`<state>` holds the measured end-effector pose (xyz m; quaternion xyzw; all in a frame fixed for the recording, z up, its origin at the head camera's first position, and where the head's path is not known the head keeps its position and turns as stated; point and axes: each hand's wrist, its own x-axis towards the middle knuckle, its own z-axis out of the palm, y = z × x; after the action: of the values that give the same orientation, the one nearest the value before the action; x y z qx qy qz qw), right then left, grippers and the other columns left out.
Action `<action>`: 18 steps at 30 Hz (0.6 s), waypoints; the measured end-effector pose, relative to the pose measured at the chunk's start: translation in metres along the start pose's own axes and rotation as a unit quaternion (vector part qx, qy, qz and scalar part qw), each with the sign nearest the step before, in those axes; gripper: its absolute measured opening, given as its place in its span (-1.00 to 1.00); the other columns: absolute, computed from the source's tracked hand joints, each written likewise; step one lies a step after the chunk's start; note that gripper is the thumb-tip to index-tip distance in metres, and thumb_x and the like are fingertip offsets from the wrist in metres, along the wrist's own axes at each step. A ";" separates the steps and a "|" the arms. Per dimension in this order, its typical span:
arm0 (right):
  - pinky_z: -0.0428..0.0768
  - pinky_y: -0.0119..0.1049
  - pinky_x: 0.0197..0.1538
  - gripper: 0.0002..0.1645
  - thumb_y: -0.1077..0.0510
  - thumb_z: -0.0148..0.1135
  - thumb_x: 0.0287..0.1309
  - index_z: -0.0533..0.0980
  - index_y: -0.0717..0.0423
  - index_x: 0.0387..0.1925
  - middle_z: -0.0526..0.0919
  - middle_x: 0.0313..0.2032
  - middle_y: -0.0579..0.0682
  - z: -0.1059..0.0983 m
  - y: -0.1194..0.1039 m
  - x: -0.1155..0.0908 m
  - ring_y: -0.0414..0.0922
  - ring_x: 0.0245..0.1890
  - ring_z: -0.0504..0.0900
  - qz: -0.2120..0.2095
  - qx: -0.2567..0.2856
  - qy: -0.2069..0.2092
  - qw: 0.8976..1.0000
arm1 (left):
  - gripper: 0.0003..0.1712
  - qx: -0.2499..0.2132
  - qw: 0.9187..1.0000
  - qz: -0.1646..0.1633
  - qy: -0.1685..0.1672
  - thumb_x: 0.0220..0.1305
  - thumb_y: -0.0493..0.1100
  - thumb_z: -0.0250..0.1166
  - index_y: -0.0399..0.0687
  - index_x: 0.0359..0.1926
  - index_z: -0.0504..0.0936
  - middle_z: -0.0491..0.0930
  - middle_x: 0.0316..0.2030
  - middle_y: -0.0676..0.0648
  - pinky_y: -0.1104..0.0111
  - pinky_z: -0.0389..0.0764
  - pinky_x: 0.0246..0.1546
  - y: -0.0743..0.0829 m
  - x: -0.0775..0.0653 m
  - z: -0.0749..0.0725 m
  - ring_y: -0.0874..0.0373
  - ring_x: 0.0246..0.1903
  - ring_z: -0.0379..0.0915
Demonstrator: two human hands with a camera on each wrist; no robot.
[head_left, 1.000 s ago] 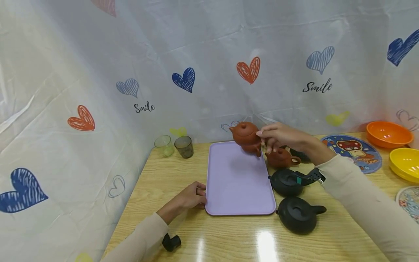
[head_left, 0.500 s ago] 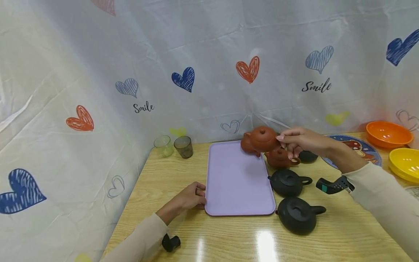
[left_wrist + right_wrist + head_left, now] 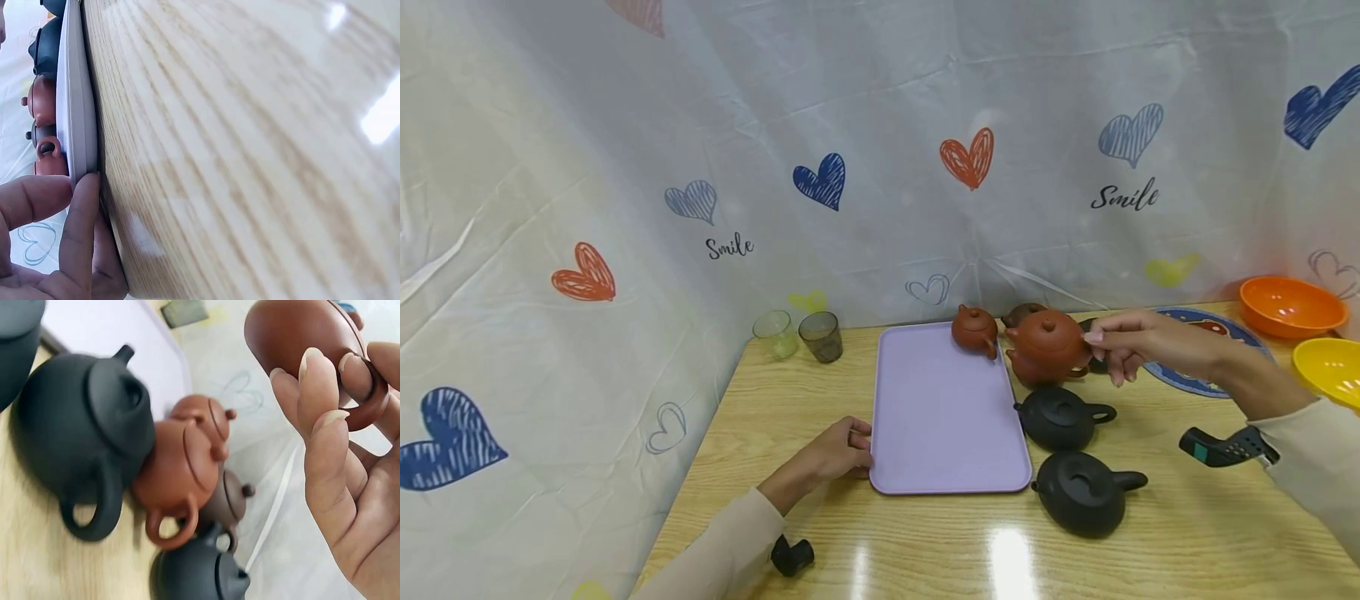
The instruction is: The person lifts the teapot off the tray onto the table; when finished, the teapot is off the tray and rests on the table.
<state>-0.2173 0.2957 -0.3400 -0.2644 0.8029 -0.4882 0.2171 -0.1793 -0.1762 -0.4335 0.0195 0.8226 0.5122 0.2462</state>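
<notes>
My right hand pinches a reddish-brown clay teapot by its ring handle. In the right wrist view, the fingers curl through the handle of that teapot. It hangs above a second reddish-brown teapot, overlapping it in the head view. A smaller reddish-brown teapot sits in the far right corner of a lilac tray. At the tray's left side, my left hand holds the rim; its thumb and fingers pinch the edge in the left wrist view.
Two black teapots stand along the tray's right side, with darker teapots behind. Two glasses are at the back left. An orange bowl, a yellow bowl and a round blue mat lie at the right.
My right hand has carried the held teapot rightward and lower, from over the tray's far right corner to above the other reddish-brown teapot. My left hand has stayed at the tray's edge.
</notes>
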 end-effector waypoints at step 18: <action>0.67 -0.19 -0.33 -0.62 0.28 -0.32 0.58 0.47 0.23 -0.22 0.62 -0.38 0.08 -0.032 0.049 -0.045 0.08 -0.37 0.62 -0.016 0.040 -0.058 0.997 | -0.40 -0.008 1.000 -0.004 0.001 0.15 -0.45 0.30 -0.42 0.21 0.31 0.45 -0.12 -0.24 0.24 0.75 -0.15 0.002 0.002 0.001 0.06 -0.25 0.53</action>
<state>-0.2121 0.3644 -0.3663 -0.2962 0.7642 -0.5077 0.2655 -0.1811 -0.1743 -0.4330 0.0143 0.8189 0.5176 0.2475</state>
